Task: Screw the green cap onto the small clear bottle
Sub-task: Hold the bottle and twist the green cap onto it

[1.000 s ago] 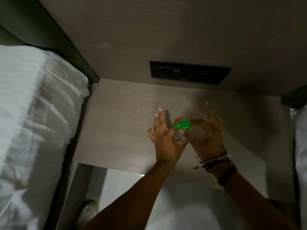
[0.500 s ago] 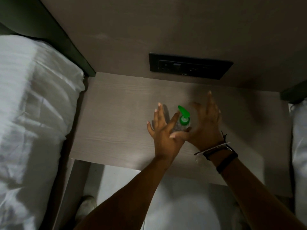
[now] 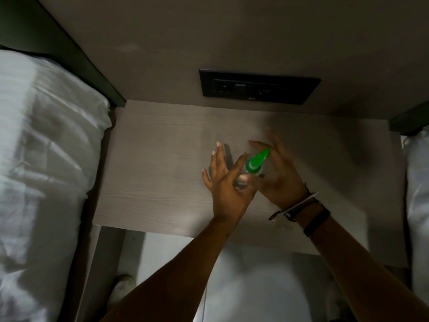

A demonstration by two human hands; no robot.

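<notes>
The small clear bottle (image 3: 242,182) stands upright on the wooden bedside table (image 3: 157,163), and the green cap (image 3: 255,162) sits on its neck with the nozzle pointing up and right. My left hand (image 3: 224,184) holds the bottle from the left between index finger and thumb, its other fingers spread. My right hand (image 3: 282,175) is just right of the cap with fingers stretched out and apart. Its palm is close to the nozzle tip and its thumb lies low by the bottle. Most of the bottle is hidden by the hands.
A black socket panel (image 3: 260,87) is set in the wall behind the table. White bedding (image 3: 46,159) lies to the left, and more white bedding (image 3: 417,194) borders the table on the right. The table's front edge (image 3: 162,230) drops to a pale floor.
My right hand has let go of the cap it pinched a second ago and spread its fingers. The nozzle has swung from pointing up-left to up-right. The left hand stays on the bottle.
</notes>
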